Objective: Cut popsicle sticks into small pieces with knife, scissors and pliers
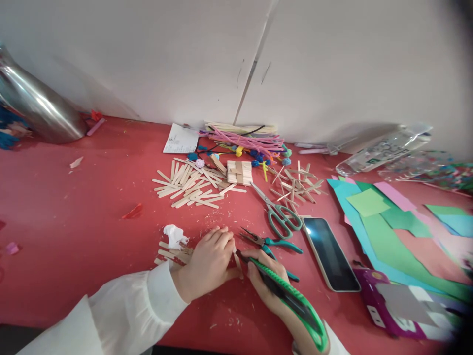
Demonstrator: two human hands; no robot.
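Note:
My right hand (266, 283) is closed around a green box cutter (301, 308), its tip pointing left toward a craft stick (238, 261). My left hand (210, 261) is closed on that stick, pressing it near the red tabletop; its far part is hidden by my fingers. The blade meets or nearly meets the stick; exact contact is too small to tell. Just left of my left hand lie more craft sticks (166, 254) and a crumpled white tissue (175, 236). Pliers (271, 242) with teal handles lie open beyond my right hand.
Scissors (284, 219), a pile of craft sticks (188, 185), thin cut sticks (297, 185) and pipe cleaners (247, 140) lie farther back. A phone (330, 254) and coloured papers (388, 231) are at right. A metal bottle (40, 98) stands back left, before a white wall.

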